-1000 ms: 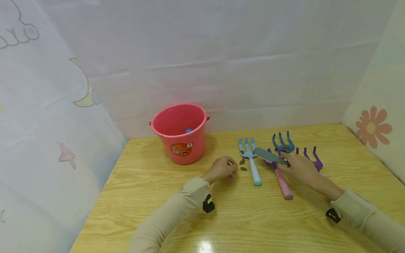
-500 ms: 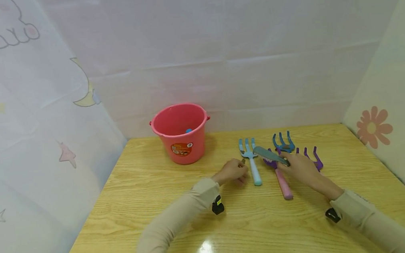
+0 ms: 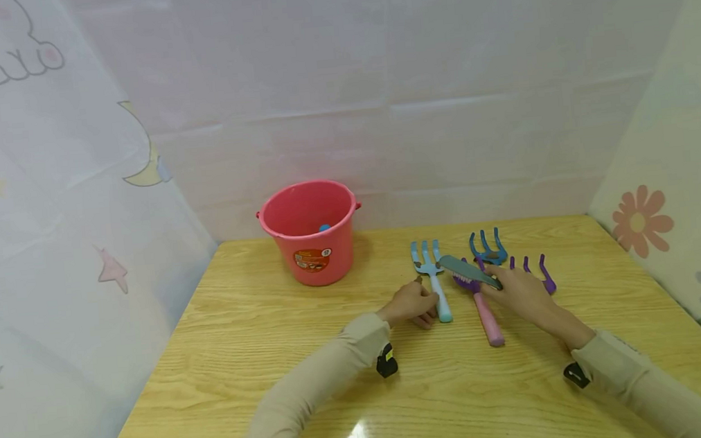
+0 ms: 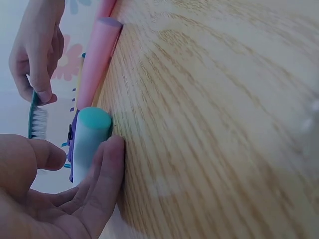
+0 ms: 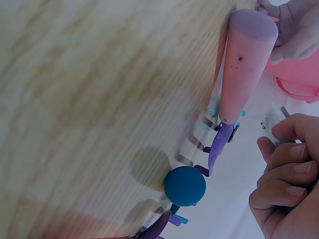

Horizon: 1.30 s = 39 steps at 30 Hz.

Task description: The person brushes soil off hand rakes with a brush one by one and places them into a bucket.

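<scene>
Left hand (image 3: 413, 302) has been moved to the pale-blue fork (image 3: 426, 254) on the worktop (image 3: 258, 310), fingers (image 4: 107, 167) spread about its handle (image 4: 88, 149); a brush (image 3: 460, 268) is gripped by the right hand (image 3: 522, 294). Brown bits (image 3: 418, 265) could be shed by careless tilting.

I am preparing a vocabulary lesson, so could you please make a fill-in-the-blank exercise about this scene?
1. The right hand holds a ____.
2. The left hand is closer to the ____ of the light blue fork than to its tines.
3. In the head view, the bucket stands to the ____ of this fork.
4. The colour of the object visible inside the bucket is ____.

Missing words: brush; handle; left; blue.
</scene>
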Each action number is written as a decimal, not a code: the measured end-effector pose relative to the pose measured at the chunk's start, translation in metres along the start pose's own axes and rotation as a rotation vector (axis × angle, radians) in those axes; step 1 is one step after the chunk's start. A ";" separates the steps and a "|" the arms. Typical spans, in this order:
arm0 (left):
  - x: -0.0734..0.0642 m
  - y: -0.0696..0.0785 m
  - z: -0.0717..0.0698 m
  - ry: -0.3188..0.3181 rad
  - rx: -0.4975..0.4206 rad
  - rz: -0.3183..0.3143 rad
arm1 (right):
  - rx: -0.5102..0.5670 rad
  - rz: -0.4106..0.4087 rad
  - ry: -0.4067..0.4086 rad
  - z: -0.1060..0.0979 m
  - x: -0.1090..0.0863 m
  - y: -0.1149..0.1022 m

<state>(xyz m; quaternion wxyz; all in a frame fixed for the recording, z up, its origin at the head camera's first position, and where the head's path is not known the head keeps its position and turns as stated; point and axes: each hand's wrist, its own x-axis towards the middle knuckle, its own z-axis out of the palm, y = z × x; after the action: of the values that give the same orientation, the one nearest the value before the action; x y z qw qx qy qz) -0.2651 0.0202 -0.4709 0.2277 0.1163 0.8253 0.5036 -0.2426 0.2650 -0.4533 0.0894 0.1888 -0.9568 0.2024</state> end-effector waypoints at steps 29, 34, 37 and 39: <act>0.005 0.002 0.005 0.003 0.124 0.008 | -0.007 0.002 0.001 0.001 -0.002 -0.001; 0.005 0.002 0.005 0.002 0.128 0.022 | -0.011 0.017 -0.004 0.000 -0.002 -0.004; 0.006 0.001 0.006 0.005 0.132 0.025 | -0.013 0.013 -0.002 -0.001 -0.002 -0.004; 0.006 0.001 0.006 0.009 0.151 0.030 | -0.016 -0.001 0.005 -0.001 -0.002 -0.004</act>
<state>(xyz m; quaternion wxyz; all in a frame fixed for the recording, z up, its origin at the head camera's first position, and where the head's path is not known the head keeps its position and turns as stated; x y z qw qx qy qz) -0.2673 0.0277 -0.4738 0.2068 0.1431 0.8600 0.4440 -0.2387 0.2626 -0.4516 0.0935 0.1879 -0.9580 0.1952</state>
